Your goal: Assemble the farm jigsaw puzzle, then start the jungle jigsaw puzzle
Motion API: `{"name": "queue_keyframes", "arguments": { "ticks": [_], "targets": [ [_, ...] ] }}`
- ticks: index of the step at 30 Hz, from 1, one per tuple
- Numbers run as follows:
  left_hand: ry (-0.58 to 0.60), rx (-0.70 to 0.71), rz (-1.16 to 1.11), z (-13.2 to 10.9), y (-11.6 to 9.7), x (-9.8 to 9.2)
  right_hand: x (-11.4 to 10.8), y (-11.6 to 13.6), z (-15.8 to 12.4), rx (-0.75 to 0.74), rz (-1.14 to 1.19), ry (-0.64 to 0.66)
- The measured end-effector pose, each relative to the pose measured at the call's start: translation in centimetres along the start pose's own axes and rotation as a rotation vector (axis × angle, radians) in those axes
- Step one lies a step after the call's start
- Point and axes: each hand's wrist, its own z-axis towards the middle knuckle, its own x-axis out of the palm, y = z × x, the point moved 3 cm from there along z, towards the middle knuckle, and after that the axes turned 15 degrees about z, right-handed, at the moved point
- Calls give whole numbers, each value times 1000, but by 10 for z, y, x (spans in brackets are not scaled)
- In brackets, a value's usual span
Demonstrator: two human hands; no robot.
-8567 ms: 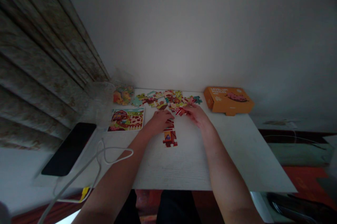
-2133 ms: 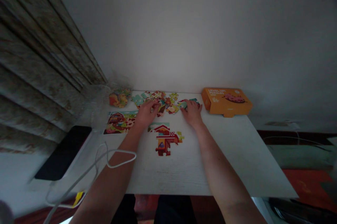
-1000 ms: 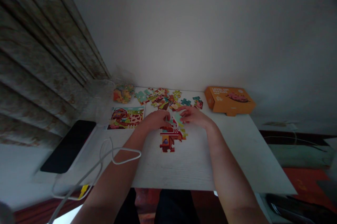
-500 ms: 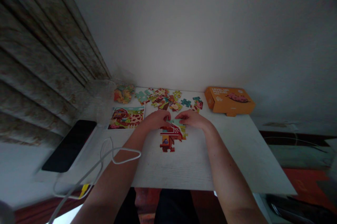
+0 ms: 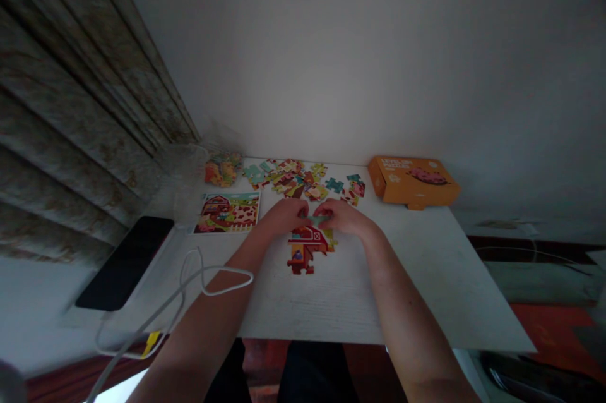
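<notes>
A partly joined barn puzzle (image 5: pixel 307 246) in red and orange lies at the middle of the white table (image 5: pixel 331 295). My left hand (image 5: pixel 283 215) and my right hand (image 5: pixel 341 215) meet at its far edge. Both press their fingertips down on a pale teal puzzle piece (image 5: pixel 316 220) lying against the barn's top. The fingers of both hands are curled and close together. A heap of loose puzzle pieces (image 5: pixel 296 177) lies just beyond the hands, by the wall.
A printed reference picture (image 5: pixel 229 211) lies left of the hands. An orange puzzle box (image 5: pixel 411 180) stands at the back right. A clear bag of pieces (image 5: pixel 220 169) sits at the back left. A black phone (image 5: pixel 125 261) and a white cable (image 5: pixel 189 283) lie on the left.
The joined barn section has grown since the earliest frame. Both hands came back from the loose pile, and the right hand brought the teal piece to the barn's top, where both now press.
</notes>
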Motion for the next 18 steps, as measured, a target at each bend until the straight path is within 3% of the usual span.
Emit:
{"name": "queue_keyframes", "arguments": {
  "ticks": [9, 11, 16, 18],
  "targets": [
    [-32, -41, 14, 2, -5, 3, 1, -2, 3, 1, 69, -15],
    [-34, -37, 11, 3, -4, 3, -5, -7, 4, 2, 100, -141],
    [-67, -5, -32, 3, -2, 4, -36, -31, 0, 36, -121, -713],
    [-103, -17, -44, 2, 1, 2, -39, -41, 1, 45, -190, -769]
  ]
}}
